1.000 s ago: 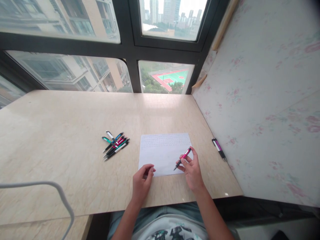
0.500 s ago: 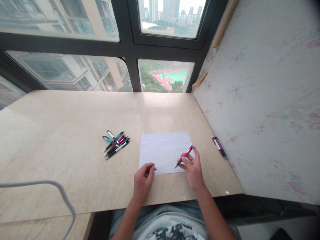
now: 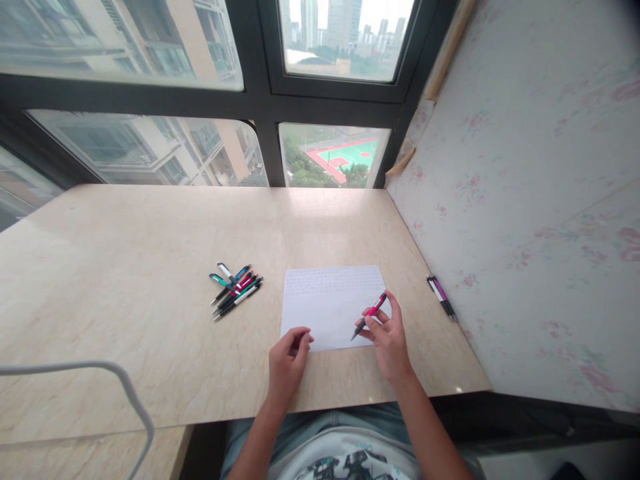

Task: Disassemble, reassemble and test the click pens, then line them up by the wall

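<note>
Right hand (image 3: 390,341): grips pink pen (image 3: 369,315).
Left hand (image 3: 287,361): loosely curled, holding nothing, on paper (image 3: 325,300).
Pen pile (image 3: 236,291): left of paper.
Two pens (image 3: 441,298): table (image 3: 125,267) right edge.

Single head view, looking forward-down over table (image 3: 150,280) toward window (image 3: 260,100).

No legible text, number or brand anywhere in head view.
- Paper sheet (image 3: 327,307) on desk (image 3: 125,300): faint handwritten lines across top edge, too small and pale to read.
- Pink pen (image 3: 369,315) in right hand (image 3: 390,340): no marking resolvable on barrel.
- Pen cluster (image 3: 236,291) left of sheet, pen pair (image 3: 441,297) by wall: barrels too small for print.
- Shirt print (image 3: 345,463) at bottom edge: dark graphic, teal marks, not decipherable.
</note>
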{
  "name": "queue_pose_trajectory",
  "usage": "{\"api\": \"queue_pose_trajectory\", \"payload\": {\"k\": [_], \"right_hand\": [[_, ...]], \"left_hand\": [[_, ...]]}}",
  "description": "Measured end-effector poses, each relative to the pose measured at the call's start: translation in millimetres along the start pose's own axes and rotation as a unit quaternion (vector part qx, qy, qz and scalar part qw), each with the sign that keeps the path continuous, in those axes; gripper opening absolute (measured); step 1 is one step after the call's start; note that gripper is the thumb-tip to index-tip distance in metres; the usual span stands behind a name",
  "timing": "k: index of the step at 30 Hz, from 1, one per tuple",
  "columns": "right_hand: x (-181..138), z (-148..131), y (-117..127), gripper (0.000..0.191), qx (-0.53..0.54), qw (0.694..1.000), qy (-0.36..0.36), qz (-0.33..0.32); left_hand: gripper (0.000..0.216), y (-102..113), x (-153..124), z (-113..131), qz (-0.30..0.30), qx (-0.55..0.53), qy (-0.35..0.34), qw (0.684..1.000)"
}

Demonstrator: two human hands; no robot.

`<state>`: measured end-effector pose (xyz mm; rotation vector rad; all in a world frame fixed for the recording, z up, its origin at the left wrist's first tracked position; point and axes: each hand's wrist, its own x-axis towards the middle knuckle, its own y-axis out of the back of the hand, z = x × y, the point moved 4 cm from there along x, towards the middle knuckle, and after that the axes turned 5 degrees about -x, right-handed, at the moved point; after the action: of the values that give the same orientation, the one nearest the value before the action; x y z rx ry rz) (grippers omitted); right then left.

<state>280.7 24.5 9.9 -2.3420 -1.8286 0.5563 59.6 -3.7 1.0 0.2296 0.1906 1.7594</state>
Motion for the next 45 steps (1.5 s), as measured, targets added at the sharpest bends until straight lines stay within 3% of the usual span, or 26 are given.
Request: {"api": "queue_pose_trajectory", "payload": {"k": [12, 16, 21, 26, 36, 45], "right_hand": [[-3, 1, 0, 0.088, 0.0, 1.0, -0.007, 0.013], [-3, 3, 4, 0.087, 0.004, 1.0, -0.017, 0.008], [-2, 4, 8, 0.088, 0.007, 1.0, -0.024, 0.014], [-1, 2, 5, 0.082, 0.01, 1.0, -0.022, 0.006], [1, 2, 4, 0.083, 0.012, 1.0, -0.021, 0.013], [1, 0, -12, 0.083, -0.015, 1.0, -0.002, -0.027]], "left_hand": [[0.017, 1, -1, -5, 0.0, -0.008, -0.012, 1.0], [0.018, 7, 1, -1, 0.02, 0.045, -0.06, 0.997], [0.028, 16, 9, 6, -0.028, 0.247, -0.178, 0.952], [0.029, 13, 9, 5, -0.085, 0.37, -0.209, 0.901], [0.031, -11, -9, 17, -0.137, 0.384, -0.218, 0.887], [0.033, -6, -11, 17, -0.14, 0.375, -0.203, 0.894]]}}
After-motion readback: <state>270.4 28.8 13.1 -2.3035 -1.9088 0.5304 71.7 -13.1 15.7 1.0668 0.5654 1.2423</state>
